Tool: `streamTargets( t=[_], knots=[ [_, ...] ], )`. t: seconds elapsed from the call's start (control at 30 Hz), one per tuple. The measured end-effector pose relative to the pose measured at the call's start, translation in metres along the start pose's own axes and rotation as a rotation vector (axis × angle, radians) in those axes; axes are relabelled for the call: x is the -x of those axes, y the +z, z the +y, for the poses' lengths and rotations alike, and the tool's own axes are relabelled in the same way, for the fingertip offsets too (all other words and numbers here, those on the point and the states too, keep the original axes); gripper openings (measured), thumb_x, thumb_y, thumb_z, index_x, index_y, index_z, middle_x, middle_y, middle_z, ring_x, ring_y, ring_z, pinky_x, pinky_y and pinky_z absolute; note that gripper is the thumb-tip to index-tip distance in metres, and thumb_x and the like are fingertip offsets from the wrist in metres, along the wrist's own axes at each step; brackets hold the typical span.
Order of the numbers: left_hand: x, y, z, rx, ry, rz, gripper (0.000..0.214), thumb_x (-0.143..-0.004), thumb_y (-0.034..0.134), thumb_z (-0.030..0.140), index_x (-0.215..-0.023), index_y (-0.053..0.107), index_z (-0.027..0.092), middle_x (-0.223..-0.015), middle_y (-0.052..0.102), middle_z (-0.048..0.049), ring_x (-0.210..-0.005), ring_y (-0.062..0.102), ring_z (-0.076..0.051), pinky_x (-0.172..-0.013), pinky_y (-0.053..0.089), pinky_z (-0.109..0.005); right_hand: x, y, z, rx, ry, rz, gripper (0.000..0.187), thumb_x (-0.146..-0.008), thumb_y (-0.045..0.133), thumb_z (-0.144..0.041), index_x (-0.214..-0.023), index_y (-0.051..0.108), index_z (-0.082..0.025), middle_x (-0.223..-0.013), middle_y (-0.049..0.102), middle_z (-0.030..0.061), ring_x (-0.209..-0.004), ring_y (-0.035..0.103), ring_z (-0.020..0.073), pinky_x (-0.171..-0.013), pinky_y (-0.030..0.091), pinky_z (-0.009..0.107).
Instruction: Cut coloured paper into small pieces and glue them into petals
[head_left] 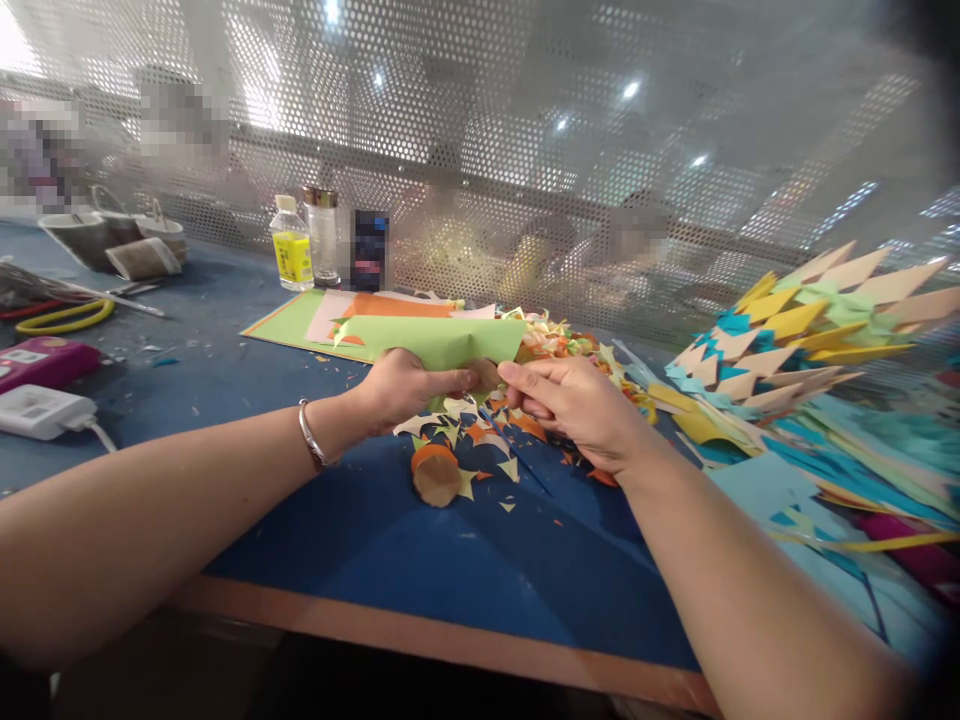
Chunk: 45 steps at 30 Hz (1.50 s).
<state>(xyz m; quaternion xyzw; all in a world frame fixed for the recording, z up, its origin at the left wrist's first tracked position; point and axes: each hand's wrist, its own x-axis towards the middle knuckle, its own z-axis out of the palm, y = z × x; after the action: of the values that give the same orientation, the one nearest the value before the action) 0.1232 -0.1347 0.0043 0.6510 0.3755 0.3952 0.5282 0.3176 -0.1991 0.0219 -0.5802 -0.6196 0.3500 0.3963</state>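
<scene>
A light green sheet of paper (pixel 442 338) is held up over the table, with a row of pointed cuts at its left end. My left hand (pixel 397 385) is closed on it, the thumb pressing a round brown piece (pixel 487 375) against the paper. From the other side, my right hand (pixel 566 400) pinches at the edge of that brown piece; its lower fingers are curled. Below lie paper scraps (pixel 450 425) in cream, orange and green. A second brown round piece with an orange edge (pixel 436 475) rests nearer to me.
Flat coloured sheets (pixel 300 325) lie behind my left hand, near a yellow-labelled bottle (pixel 292 250) and a clear jar (pixel 322 240). Spiky folded paper (pixel 780 350) and blue paper (pixel 765 490) fill the right. A white adapter (pixel 41 412) and yellow-handled scissors (pixel 67 318) lie left. A perforated screen (pixel 480 130) stands behind.
</scene>
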Motion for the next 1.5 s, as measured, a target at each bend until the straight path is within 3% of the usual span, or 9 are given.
streamTargets(
  t=[0.43, 0.7, 0.87, 1.0, 1.13, 1.33, 1.5],
  knots=[
    [-0.003, -0.003, -0.006, -0.105, 0.061, -0.055, 0.029, -0.067, 0.078, 0.041, -0.063, 0.073, 0.013, -0.062, 0.066, -0.0060, -0.052, 0.047, -0.011, -0.051, 0.032, -0.029, 0.001, -0.001, -0.002, 0.026, 0.010, -0.027, 0.050, -0.080, 0.064, -0.062, -0.060, 0.057, -0.017, -0.044, 0.031, -0.0082, -0.039, 0.022, 0.0047, -0.040, 0.015, 0.024],
    [-0.005, -0.001, -0.005, 0.045, 0.049, -0.063, 0.022, -0.066, 0.079, 0.032, -0.062, 0.072, 0.012, -0.066, 0.067, -0.0071, -0.058, 0.054, -0.014, -0.055, 0.039, -0.029, 0.003, -0.007, -0.004, -0.037, 0.076, -0.078, 0.049, -0.078, 0.064, -0.063, -0.066, 0.060, -0.016, -0.049, 0.030, -0.0084, -0.040, 0.021, 0.0044, -0.039, 0.013, 0.023],
    [-0.007, 0.000, -0.007, 0.116, 0.038, -0.026, 0.021, -0.063, 0.079, 0.029, -0.060, 0.070, 0.010, -0.064, 0.065, -0.0068, -0.058, 0.053, -0.013, -0.058, 0.041, -0.030, 0.006, -0.008, -0.004, 0.016, -0.010, -0.011, 0.049, -0.077, 0.065, -0.064, -0.065, 0.057, -0.017, -0.049, 0.026, -0.0086, -0.043, 0.019, 0.0057, -0.041, 0.013, 0.024],
    [-0.004, 0.001, -0.004, 0.087, 0.008, -0.033, 0.021, -0.063, 0.080, 0.029, -0.065, 0.072, 0.010, -0.068, 0.068, -0.0080, -0.060, 0.056, -0.014, -0.059, 0.041, -0.029, 0.005, 0.001, 0.001, 0.191, -0.157, 0.129, 0.040, -0.074, 0.072, -0.055, -0.067, 0.057, -0.018, -0.058, 0.044, -0.0040, -0.051, 0.035, 0.0083, -0.046, 0.026, 0.024],
    [-0.002, 0.000, -0.001, 0.031, -0.004, -0.050, 0.022, -0.063, 0.081, 0.030, -0.058, 0.070, 0.011, -0.061, 0.066, -0.0064, -0.054, 0.054, -0.012, -0.054, 0.040, -0.028, 0.001, 0.010, 0.007, 0.201, -0.228, 0.139, 0.034, -0.077, 0.070, -0.050, -0.075, 0.062, -0.017, -0.068, 0.057, 0.0014, -0.060, 0.047, 0.0130, -0.052, 0.037, 0.026],
    [-0.006, -0.001, -0.004, 0.165, 0.014, -0.201, 0.015, -0.065, 0.079, 0.021, -0.074, 0.074, 0.011, -0.069, 0.069, -0.0059, -0.058, 0.057, -0.011, -0.057, 0.043, -0.025, 0.000, 0.018, 0.007, 0.084, -0.211, 0.155, 0.032, -0.075, 0.073, -0.045, -0.075, 0.061, -0.016, -0.067, 0.054, -0.0006, -0.060, 0.046, 0.0108, -0.056, 0.039, 0.026],
    [-0.007, -0.002, 0.004, 0.638, -0.129, -0.279, 0.019, -0.070, 0.073, 0.021, -0.086, 0.073, 0.011, -0.085, 0.074, -0.0074, -0.070, 0.064, -0.013, -0.066, 0.050, -0.025, 0.000, 0.018, 0.003, -0.157, -0.289, 0.229, 0.027, -0.072, 0.077, -0.038, -0.073, 0.061, -0.017, -0.066, 0.053, -0.0025, -0.058, 0.045, 0.0088, -0.054, 0.038, 0.024]
  ],
)
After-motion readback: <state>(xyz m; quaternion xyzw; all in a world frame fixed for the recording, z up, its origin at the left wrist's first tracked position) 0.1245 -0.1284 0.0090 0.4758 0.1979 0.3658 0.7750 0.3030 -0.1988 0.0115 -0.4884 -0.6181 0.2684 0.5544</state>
